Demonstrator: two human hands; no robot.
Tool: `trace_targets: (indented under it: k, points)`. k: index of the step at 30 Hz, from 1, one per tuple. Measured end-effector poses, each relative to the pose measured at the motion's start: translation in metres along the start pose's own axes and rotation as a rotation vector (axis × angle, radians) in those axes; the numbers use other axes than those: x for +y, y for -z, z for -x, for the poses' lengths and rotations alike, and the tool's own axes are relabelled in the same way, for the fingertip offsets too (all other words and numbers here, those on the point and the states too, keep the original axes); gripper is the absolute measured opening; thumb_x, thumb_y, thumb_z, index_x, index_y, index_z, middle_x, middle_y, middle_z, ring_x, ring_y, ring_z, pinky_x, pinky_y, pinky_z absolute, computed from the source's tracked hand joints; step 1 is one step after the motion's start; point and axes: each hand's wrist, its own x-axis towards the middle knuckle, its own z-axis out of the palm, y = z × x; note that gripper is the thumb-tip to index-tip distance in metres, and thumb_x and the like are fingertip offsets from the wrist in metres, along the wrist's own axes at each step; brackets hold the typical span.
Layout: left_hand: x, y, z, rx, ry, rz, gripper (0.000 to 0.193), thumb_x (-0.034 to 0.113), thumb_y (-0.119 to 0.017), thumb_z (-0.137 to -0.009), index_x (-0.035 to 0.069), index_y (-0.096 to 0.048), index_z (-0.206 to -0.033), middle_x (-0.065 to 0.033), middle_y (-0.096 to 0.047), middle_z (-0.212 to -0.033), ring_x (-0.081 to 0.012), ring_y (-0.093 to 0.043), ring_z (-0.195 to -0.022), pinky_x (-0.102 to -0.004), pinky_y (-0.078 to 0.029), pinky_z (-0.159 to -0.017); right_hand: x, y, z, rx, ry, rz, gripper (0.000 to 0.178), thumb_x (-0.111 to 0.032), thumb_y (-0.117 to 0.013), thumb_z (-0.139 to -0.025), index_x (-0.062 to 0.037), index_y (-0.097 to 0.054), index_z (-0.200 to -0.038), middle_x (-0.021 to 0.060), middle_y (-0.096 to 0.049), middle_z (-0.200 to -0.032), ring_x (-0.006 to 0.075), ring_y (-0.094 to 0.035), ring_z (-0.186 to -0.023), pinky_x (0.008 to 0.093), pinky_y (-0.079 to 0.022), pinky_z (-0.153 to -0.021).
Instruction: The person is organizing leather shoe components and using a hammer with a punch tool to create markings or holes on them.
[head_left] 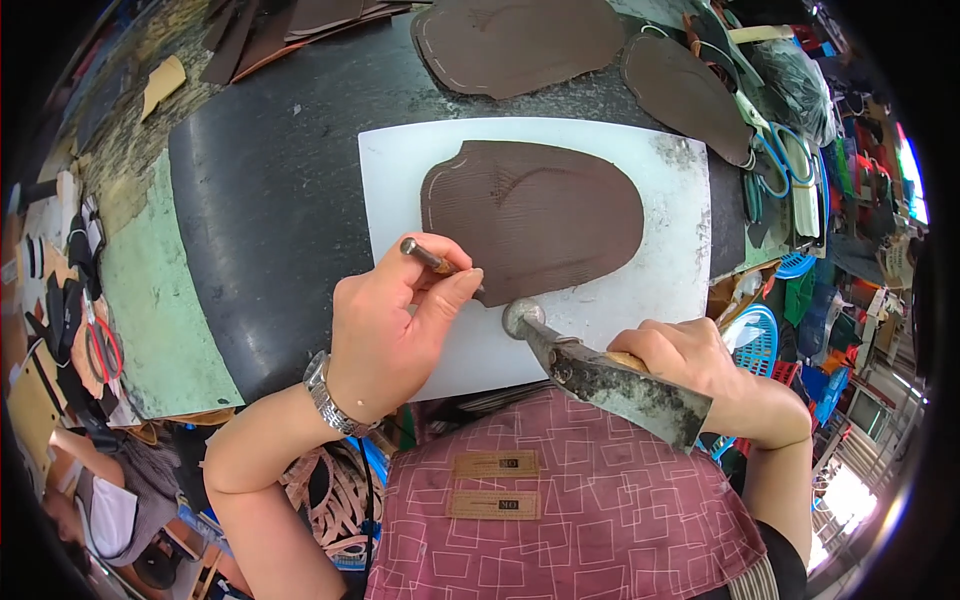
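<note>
My left hand (400, 325) pinches a slim metal punch (428, 256) between thumb and fingers. The punch leans at the lower left edge of a brown leather piece (540, 220); its working tip is mostly hidden by my fingers. Pale stitch-like marks run along the leather's left edge. Beneath the leather lies a white cutting board (660, 290). My right hand (690, 355) is wrapped round the wooden handle of a hammer (625, 385). The hammer's round face is low over the board, right of the punch and apart from it; its broad flat end points toward my apron.
A black mat (265, 240) lies under the board. Two more brown leather pieces (520, 45) (685, 95) lie beyond it. Blue-handled scissors (775, 160) are at the right, red-handled scissors (102, 345) at the left. Another person (100, 510) is at the lower left.
</note>
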Motion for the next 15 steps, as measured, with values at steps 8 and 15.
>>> trace_targets:
  k: [8,15]
  points:
    - [-0.003,-0.007,-0.001,0.141,-0.065,0.072,0.009,0.008,-0.061,-0.084,0.002,-0.055,-0.087,-0.0073,-0.063,-0.067,-0.0126,-0.063,-0.062,-0.0223,-0.046,-0.054,0.002,0.002,0.000,0.052,-0.034,-0.141,0.035,-0.017,-0.068,-0.070,-0.0051,-0.050,-0.097,0.0069,-0.056,-0.072,0.0255,-0.057,-0.054,0.0355,-0.045,-0.044]
    - [-0.009,-0.011,-0.003,0.161,-0.147,-0.010,0.008,0.008,-0.062,-0.082,0.003,-0.056,-0.084,-0.0066,-0.059,-0.059,-0.0111,-0.057,-0.050,-0.0220,-0.042,-0.047,0.002,0.016,-0.003,0.167,0.007,-0.015,0.031,-0.012,-0.069,-0.066,-0.0054,-0.055,-0.093,0.0056,-0.057,-0.070,0.0229,-0.057,-0.053,0.0324,-0.045,-0.045]
